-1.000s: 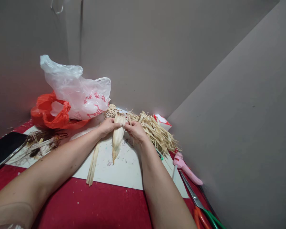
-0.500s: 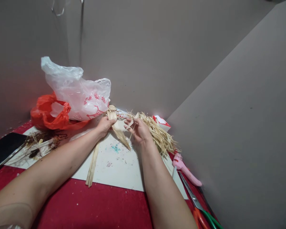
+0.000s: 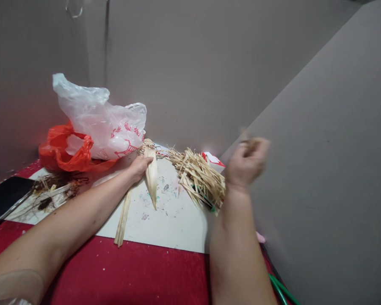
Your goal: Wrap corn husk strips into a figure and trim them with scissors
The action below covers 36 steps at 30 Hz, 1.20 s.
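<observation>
My left hand (image 3: 141, 165) is closed on the top of a pale dried husk (image 3: 151, 176) whose pointed tip rests on the white board (image 3: 174, 220). My right hand (image 3: 246, 163) is raised to the right, off the board, and blurred by motion; its fingers look curled, but I cannot make out whether anything is in them. Between the hands lies a heap of thin straw strips (image 3: 198, 176). Two long flat strips (image 3: 123, 218) lie on the board beside my left forearm.
A white plastic bag (image 3: 103, 123) and a red one (image 3: 65, 150) stand at the back left. A dark phone (image 3: 4, 197) and plant scraps (image 3: 52, 188) lie at the left. A small red-and-white box (image 3: 213, 160) sits behind the straw. Green scissor handles (image 3: 281, 290) show at the lower right. Grey walls close in behind and at the right.
My right hand has let go of the husk and swung up and to the right. The left hand keeps the husk, which now hangs nearly straight down.
</observation>
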Available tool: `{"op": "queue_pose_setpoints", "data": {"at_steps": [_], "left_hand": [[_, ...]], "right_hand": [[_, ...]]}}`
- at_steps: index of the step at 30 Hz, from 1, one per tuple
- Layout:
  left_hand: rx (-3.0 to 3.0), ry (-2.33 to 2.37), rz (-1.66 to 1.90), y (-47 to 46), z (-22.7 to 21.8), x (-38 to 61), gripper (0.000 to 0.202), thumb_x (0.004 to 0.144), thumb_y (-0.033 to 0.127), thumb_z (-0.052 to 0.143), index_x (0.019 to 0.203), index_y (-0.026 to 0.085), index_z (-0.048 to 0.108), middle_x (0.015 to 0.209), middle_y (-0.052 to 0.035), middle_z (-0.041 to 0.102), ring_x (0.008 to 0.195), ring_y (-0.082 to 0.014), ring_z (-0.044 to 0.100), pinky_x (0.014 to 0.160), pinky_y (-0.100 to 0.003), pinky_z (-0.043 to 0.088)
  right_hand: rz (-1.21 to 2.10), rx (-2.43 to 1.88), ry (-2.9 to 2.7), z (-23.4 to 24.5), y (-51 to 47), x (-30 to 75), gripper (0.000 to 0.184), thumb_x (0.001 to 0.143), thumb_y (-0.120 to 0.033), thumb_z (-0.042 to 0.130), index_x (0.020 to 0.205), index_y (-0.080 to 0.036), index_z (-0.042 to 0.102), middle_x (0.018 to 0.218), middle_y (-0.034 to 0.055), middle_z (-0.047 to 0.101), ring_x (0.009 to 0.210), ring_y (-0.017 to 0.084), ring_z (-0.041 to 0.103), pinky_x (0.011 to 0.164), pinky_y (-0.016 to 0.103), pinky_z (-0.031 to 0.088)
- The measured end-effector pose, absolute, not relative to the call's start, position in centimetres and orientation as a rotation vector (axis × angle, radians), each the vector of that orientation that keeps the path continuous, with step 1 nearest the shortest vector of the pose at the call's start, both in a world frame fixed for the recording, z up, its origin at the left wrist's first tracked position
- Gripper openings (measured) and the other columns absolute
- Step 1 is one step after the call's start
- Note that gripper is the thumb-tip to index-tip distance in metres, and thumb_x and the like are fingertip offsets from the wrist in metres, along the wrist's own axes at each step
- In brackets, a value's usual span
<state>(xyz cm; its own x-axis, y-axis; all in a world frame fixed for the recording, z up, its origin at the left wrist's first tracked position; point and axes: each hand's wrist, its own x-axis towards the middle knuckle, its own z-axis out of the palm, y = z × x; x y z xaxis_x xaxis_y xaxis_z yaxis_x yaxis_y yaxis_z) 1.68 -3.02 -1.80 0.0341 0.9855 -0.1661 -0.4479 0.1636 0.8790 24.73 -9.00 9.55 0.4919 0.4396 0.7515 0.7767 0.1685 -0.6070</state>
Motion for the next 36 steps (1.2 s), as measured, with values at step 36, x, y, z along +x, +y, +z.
{"op": "queue_pose_setpoints", "data": {"at_steps": [36], "left_hand": [[1.014,0.732,1.146,-4.4,-0.9,1.7,0.026,0.051,0.024,0.086,0.06,0.011,0.065,0.057,-0.0045,0.064,0.051,-0.0112,0.055,0.053,-0.023,0.044]], "right_hand": [[0.381,-1.581,-1.697,0.5,-4.7,17.1,0.015,0.062,-0.02,0.061,0.05,-0.02,0.051,0.051,-0.0014,0.052,0.055,0.012,0.048,0.053,0.023,0.035]]}}
